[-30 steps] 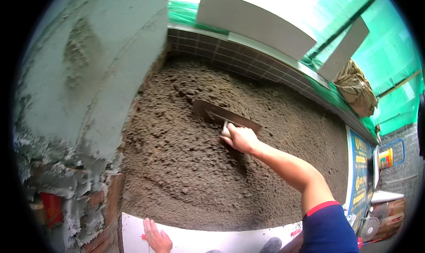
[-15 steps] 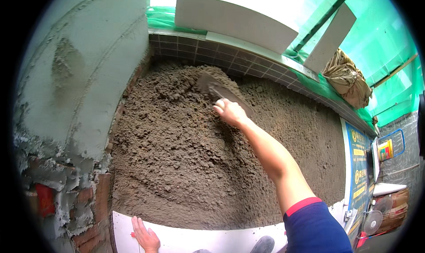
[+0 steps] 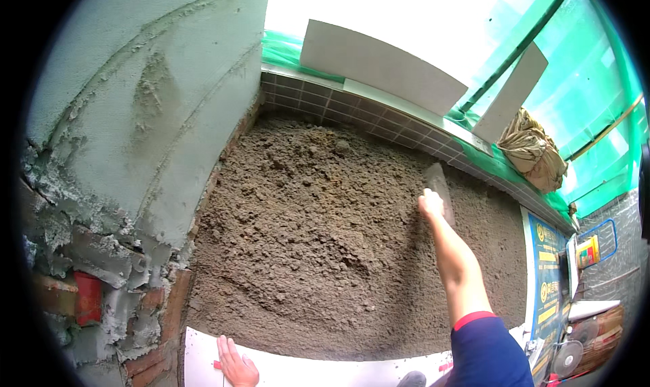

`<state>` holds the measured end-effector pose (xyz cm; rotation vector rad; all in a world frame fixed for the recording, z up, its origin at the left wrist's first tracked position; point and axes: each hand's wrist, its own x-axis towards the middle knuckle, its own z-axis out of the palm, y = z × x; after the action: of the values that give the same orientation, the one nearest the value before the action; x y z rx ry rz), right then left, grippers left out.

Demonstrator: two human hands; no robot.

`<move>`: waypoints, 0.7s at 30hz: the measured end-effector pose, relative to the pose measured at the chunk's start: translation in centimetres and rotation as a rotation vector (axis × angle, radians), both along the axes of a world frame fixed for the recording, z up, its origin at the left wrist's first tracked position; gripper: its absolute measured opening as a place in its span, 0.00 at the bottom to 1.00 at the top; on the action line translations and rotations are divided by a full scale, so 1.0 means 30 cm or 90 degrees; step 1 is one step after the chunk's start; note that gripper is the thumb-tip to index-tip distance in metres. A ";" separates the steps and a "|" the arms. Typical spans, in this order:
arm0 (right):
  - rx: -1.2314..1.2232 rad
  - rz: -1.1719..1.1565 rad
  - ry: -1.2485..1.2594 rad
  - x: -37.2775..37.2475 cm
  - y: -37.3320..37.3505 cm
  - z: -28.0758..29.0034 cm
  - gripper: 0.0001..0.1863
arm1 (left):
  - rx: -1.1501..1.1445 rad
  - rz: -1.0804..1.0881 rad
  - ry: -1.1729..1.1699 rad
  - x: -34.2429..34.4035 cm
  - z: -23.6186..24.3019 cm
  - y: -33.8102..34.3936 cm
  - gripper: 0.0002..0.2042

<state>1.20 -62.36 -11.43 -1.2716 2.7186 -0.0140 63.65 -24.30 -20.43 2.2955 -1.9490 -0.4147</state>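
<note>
A bed of lumpy brown mortar [image 3: 318, 251] fills the floor between a plastered wall and a tiled ledge. My right hand [image 3: 430, 203] reaches far across it and grips the handle of a flat steel trowel [image 3: 439, 187], whose blade lies on the mortar near the tiled ledge. My left hand [image 3: 237, 364] rests flat, fingers spread, on a white tile [image 3: 305, 372] at the near edge of the bed. It holds nothing.
The grey plastered wall [image 3: 149, 109] with exposed brick stands at left. The tiled ledge [image 3: 379, 119] at the back carries two leaning white tiles [image 3: 379, 65] and a crumpled brown sack [image 3: 531, 150]. Green netting hangs beyond. Boxes and a fan [image 3: 567, 356] stand at right.
My right hand has carried the trowel from the middle of the mortar bed toward the far right, near the tiled ledge. My left hand stays on the white tile.
</note>
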 end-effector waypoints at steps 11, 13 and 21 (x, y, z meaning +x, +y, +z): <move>-0.127 0.065 -0.207 0.888 -0.430 -0.073 0.23 | -0.138 -0.058 0.102 -0.010 0.051 -0.037 0.30; -0.127 0.109 -0.215 1.002 -0.431 -0.081 0.23 | -0.146 -0.059 0.093 -0.010 0.045 -0.034 0.30; 0.092 0.498 -0.242 1.064 0.001 0.034 0.15 | -0.128 -0.044 0.065 0.024 0.041 -0.009 0.30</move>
<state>33.11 -62.31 -10.43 -1.9453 1.7447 0.0214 64.39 -24.58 -19.22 2.0488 -1.9296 -0.3179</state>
